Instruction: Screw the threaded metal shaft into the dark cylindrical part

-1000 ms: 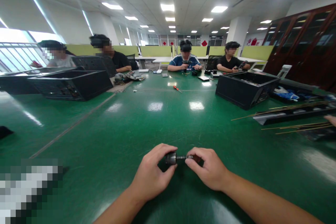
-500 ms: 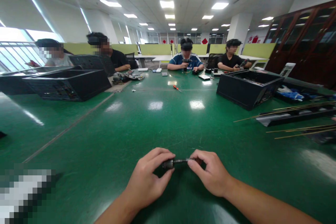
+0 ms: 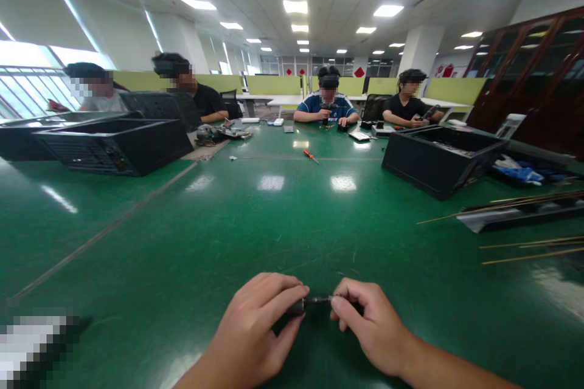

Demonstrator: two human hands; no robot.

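A small dark cylinder with a thin metal shaft (image 3: 318,300) lies level between my two hands, low in the head view. My left hand (image 3: 262,319) grips the thick cylindrical end between thumb and fingers, covering part of it. At the shaft's far tip, the thumb and index finger of my right hand (image 3: 368,319) are pinched together, with the other fingers curled beneath. Whatever sits inside that pinch is hidden. Both hands are just above the green tabletop (image 3: 219,237).
An orange screwdriver (image 3: 311,155) lies farther up the table. Open black computer cases stand at left (image 3: 118,146) and right (image 3: 440,161). Thin brass-coloured rods (image 3: 460,214) lie at the right beside a dark metal part. Several co-workers sit across the table, one in a blue shirt (image 3: 327,106).
Both hands and the held piece sit slightly lower in the picture. My left fingers cover more of the cylinder, and the right fingers have shifted around the shaft tip. The view has shifted slightly.
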